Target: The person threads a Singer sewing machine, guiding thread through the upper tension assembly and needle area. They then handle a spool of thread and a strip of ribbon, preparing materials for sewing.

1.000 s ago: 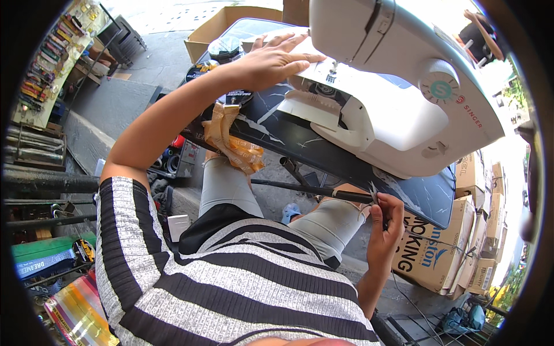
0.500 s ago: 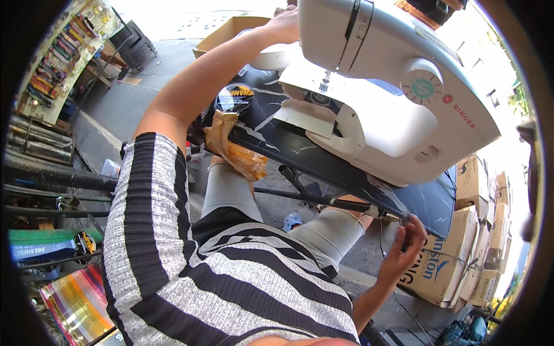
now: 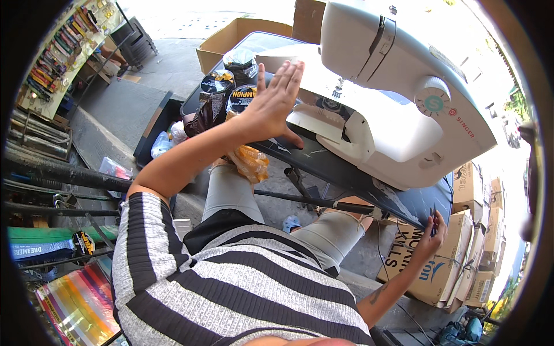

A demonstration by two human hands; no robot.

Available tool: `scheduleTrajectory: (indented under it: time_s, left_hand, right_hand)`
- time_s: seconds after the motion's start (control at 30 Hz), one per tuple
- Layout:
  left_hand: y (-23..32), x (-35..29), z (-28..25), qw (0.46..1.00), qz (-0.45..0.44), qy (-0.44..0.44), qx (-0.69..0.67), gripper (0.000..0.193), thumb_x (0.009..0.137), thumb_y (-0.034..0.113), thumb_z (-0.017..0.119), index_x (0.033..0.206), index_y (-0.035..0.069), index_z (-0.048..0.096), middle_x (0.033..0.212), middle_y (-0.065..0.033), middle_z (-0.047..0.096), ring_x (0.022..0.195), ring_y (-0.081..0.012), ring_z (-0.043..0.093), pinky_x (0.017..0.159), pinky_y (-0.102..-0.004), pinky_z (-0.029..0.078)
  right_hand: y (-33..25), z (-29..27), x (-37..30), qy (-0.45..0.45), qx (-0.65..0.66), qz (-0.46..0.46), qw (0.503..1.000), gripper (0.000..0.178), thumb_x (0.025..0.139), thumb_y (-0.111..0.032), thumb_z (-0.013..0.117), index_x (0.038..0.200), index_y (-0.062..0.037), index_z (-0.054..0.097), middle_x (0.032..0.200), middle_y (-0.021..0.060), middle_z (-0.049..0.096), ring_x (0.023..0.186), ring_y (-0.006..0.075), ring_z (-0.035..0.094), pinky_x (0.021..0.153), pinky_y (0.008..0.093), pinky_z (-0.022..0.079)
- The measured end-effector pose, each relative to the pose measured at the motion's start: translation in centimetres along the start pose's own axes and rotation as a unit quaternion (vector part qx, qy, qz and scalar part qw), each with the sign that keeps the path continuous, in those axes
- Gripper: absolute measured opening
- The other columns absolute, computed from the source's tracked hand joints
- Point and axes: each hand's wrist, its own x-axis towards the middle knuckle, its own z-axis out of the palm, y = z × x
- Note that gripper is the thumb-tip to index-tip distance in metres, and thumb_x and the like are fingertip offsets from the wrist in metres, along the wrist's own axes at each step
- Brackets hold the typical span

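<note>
A white sewing machine (image 3: 398, 63) stands on a dark marbled table (image 3: 398, 202), its needle and presser foot (image 3: 339, 89) raised over the bed with no cloth under them. In front of the machine's left end, my left hand (image 3: 271, 106) is held up, open and empty, with its fingers stretched out. It partly covers a round tub with a black printed lid (image 3: 240, 97). At the table's near right edge, my right hand (image 3: 434, 232) is closed around a small dark pointed object (image 3: 434, 213), whose kind I cannot make out.
More round tubs (image 3: 217, 82) and a dark brown bundle (image 3: 202, 118) sit on the table's left. An orange plastic bag (image 3: 252, 164) hangs below. Behind is an open cardboard box (image 3: 242, 32). Tied cartons (image 3: 441, 265) stand right, a metal rail (image 3: 63, 173) left.
My left hand has come back from behind the machine's head toward me. My right hand has moved right and up along the table edge. The machine appears slightly farther right.
</note>
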Motion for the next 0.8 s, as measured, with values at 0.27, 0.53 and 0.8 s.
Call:
scheduleTrajectory:
  time_s: [0.27,0.53,0.8]
  left_hand:
    - [-1.4,2.6,-1.8,0.998,0.002,0.061,0.001,0.065,0.073,0.05,0.081,0.122,0.009,0.065,0.114,-0.0146,0.069,0.127,-0.0306,0.052,0.114,-0.06,0.015]
    - [-9.8,10.0,-2.9,0.993,-0.042,-0.029,-0.104,0.09,0.075,0.073,0.069,0.137,0.011,0.054,0.138,-0.0171,0.056,0.134,-0.0344,0.047,0.114,-0.0575,0.024]
    - [-12.0,13.1,1.2,0.989,-0.065,-0.093,-0.091,0.095,0.06,0.057,0.085,0.133,0.002,0.061,0.129,-0.0224,0.063,0.12,-0.0325,0.061,0.103,-0.0376,0.047]
  right_hand:
    - [0.9,0.3,0.8,-0.042,0.029,0.012,0.999,0.023,0.095,-0.012,0.063,0.115,-0.0015,0.067,0.103,0.0122,0.061,0.098,0.0273,0.057,0.09,0.0386,0.045]
    - [1.8,0.4,1.6,-0.06,0.041,-0.008,0.997,0.024,0.094,-0.012,0.063,0.114,-0.0002,0.069,0.108,0.0127,0.062,0.104,0.0296,0.056,0.097,0.0391,0.041]
    - [2.5,1.2,1.3,-0.047,0.049,0.013,0.998,0.025,0.097,-0.014,0.061,0.116,-0.0011,0.07,0.113,0.0132,0.059,0.109,0.0294,0.052,0.101,0.039,0.038]
